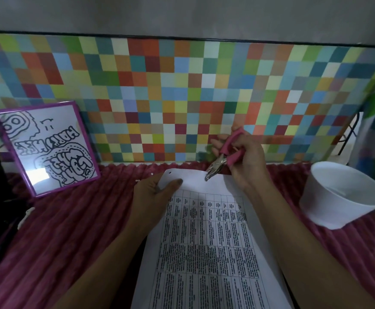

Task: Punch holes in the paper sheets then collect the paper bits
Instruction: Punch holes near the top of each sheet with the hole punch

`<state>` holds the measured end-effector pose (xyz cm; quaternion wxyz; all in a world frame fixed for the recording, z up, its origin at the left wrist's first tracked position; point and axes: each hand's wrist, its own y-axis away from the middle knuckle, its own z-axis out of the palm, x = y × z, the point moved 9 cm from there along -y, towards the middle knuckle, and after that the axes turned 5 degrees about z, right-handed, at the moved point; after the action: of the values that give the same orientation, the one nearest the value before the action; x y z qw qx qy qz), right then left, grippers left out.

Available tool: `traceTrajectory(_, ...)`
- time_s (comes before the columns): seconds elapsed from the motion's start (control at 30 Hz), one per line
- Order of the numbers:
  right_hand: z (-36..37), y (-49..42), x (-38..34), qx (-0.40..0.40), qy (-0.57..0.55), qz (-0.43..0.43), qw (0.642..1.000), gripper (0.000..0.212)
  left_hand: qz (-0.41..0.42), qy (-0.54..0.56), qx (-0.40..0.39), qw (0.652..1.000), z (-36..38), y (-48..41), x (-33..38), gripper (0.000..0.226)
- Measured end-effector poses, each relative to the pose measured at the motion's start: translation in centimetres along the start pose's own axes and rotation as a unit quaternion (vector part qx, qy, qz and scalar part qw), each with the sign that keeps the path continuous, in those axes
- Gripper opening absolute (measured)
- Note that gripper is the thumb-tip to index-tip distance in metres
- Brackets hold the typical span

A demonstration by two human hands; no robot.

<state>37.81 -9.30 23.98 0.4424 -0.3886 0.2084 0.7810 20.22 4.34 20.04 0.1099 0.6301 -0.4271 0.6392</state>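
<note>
A printed paper sheet [206,241] with a table of text lies lengthwise on the red ribbed cloth. One punched hole [170,172] shows near its far left corner. My left hand [157,190] pinches the sheet's far left part, thumb on top. My right hand [242,159] grips a pink-handled hole punch [224,159]; its metal jaws sit at the sheet's far edge, near the middle. A few small white paper bits [152,174] lie on the cloth just left of the far corner.
A white bowl [342,197] stands tilted at the right on the red cloth [81,230]. A purple-framed drawing [48,148] leans against the multicoloured checked wall at the left. Dark objects lie at the far left edge.
</note>
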Motion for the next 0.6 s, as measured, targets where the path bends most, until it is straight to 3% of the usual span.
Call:
traceTrajectory(0.17,0.6,0.2,-0.9,0.032,0.020,-0.027,0.999,0.012,0.032,0.001,-0.015,0.999,0.4,0.2,0.9,0.017)
traceTrajectory(0.3,0.1,0.7,-1.5,0.077,0.035,-0.056,0.995,0.011,0.031,-0.006,-0.004,1.000,0.2,0.1,0.8,0.016)
traceTrajectory(0.4,-0.6,0.9,-1.8,0.120,0.111,-0.070,0.984,0.013,0.034,-0.009,0.004,0.999,-0.2,0.0,0.6,0.012)
traceTrajectory(0.6,-1.0,0.6,-2.1,0.133,0.142,-0.064,0.979,0.026,0.028,0.002,-0.005,1.000,0.1,0.2,0.7,0.015)
